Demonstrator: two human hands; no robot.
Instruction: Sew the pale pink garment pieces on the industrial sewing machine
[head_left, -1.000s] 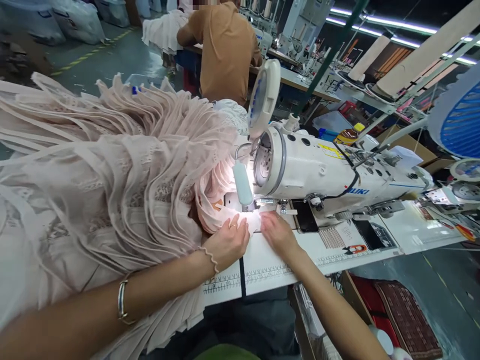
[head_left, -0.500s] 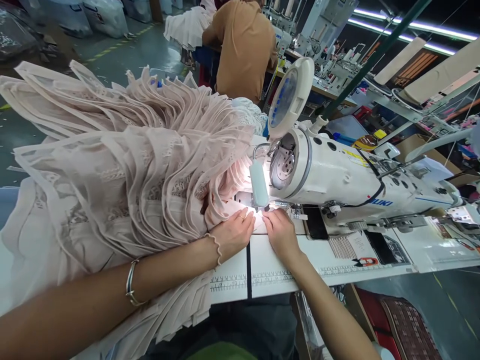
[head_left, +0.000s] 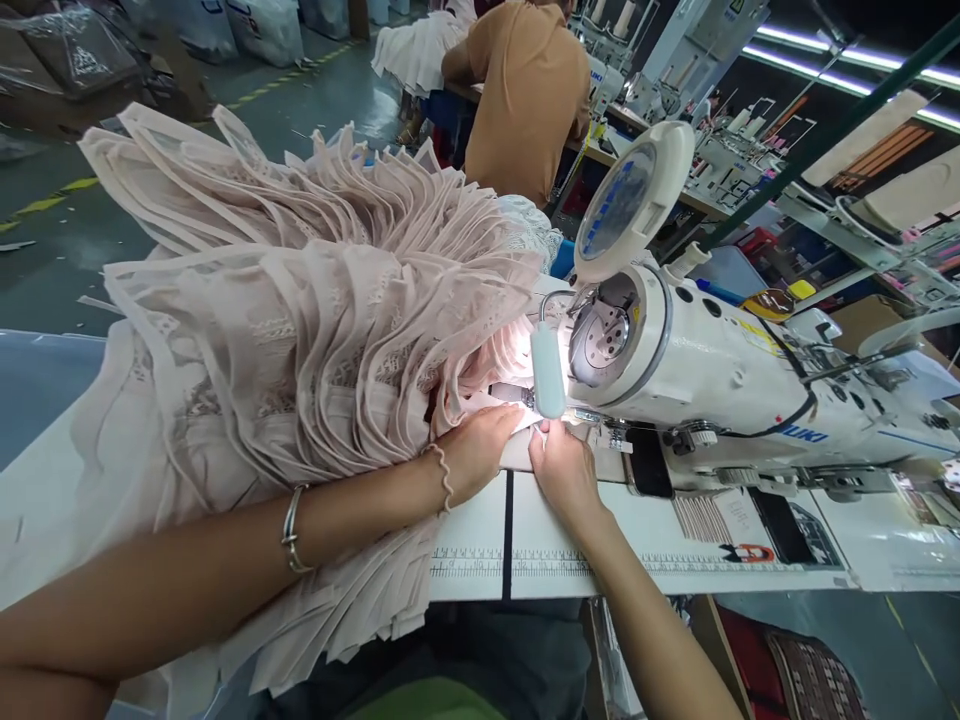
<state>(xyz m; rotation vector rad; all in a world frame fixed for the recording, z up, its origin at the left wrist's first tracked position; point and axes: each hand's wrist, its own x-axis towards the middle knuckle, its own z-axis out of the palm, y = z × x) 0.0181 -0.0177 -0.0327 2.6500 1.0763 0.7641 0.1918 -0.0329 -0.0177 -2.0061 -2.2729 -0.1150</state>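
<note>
A big heap of pale pink pleated fabric (head_left: 300,310) lies on the left of the white table (head_left: 570,530), spilling over its near edge. My left hand (head_left: 480,450) rests palm down on the fabric's edge beside the needle area. My right hand (head_left: 562,465) pinches a small bit of that fabric just under the lit lamp (head_left: 547,370) of the white sewing machine (head_left: 720,370). The needle itself is hidden behind the lamp and my fingers.
A round magnifier lamp (head_left: 630,200) stands above the machine head. A dark phone (head_left: 649,465) lies on the machine bed. Another person in a brown shirt (head_left: 532,90) sits with their back to me at the table ahead. Further sewing machines stand at the back right.
Both hands have slid forward with the fabric edge, closer to the needle. My view has shifted, so the machine and the heap sit further right in the picture.
</note>
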